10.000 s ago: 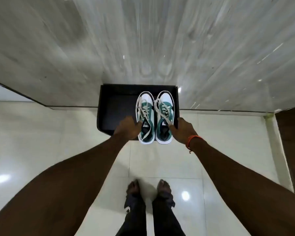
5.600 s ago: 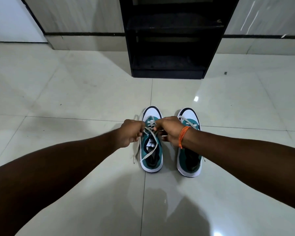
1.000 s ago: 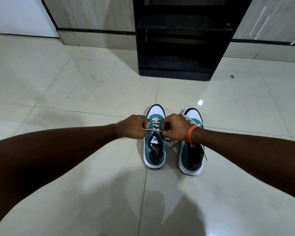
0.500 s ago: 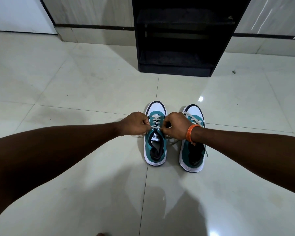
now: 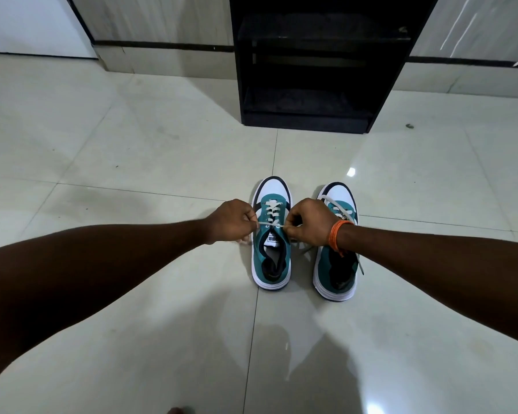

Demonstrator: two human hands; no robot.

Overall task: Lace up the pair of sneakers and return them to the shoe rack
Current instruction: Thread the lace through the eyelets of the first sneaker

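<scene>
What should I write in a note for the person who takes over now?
Left hand and right hand: each pinches one end of the lace, pulled tight across the left sneaker.
Right sneaker: beside it on the floor, lace loose.
Shoe rack: ahead, shelves bare.
Done: left sneaker threaded.
Left: tie it, lace the right sneaker, put both on the rack.
</scene>
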